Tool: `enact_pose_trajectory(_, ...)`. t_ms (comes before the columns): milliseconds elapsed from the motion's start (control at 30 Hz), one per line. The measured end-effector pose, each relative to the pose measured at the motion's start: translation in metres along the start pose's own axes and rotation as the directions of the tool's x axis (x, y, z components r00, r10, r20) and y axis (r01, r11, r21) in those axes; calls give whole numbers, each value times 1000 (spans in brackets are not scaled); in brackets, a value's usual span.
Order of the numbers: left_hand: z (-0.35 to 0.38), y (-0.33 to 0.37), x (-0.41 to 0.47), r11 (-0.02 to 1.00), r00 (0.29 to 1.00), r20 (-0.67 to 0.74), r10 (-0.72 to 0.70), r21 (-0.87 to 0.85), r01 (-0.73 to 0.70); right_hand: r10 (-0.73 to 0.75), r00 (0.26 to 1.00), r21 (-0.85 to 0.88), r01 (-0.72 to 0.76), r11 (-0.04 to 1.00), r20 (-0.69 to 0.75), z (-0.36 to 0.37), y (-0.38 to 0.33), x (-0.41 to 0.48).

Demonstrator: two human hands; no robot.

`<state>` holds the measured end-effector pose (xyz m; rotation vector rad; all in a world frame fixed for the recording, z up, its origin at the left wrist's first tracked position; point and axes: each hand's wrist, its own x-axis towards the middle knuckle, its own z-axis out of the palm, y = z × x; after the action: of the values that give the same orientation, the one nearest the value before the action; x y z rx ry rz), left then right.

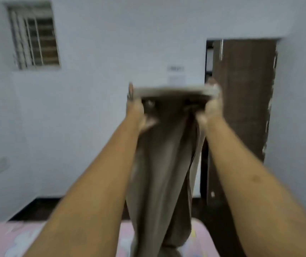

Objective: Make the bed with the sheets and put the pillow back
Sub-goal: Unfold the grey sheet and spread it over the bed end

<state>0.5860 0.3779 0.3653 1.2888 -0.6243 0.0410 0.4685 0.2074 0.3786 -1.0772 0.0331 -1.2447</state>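
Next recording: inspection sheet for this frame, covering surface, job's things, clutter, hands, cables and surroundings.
Surface: bed with pink patterned cover, only its near edge in view.
Job's things: brown sheet held up, hanging over the bed; pillow not in view.
Clutter: nothing seen.
Hands: left hand and right hand each grip the sheet's top edge.
Cables: nothing seen.
Surroundings: white wall, barred window, brown door; frame blurred.

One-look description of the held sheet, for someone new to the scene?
Start at the white wall between the barred window and the brown door. In front of it, the left hand and right hand grip the sheet by its top edge. It is the only plain greyish-brown cloth, hanging down towards the pink patterned bed.
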Motion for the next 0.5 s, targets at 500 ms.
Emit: enact_pose_trajectory(500,-59,-14,-14,350,949,183,259,898,-268,-147,978,-760,-17,649,-148,-54,0,-28)
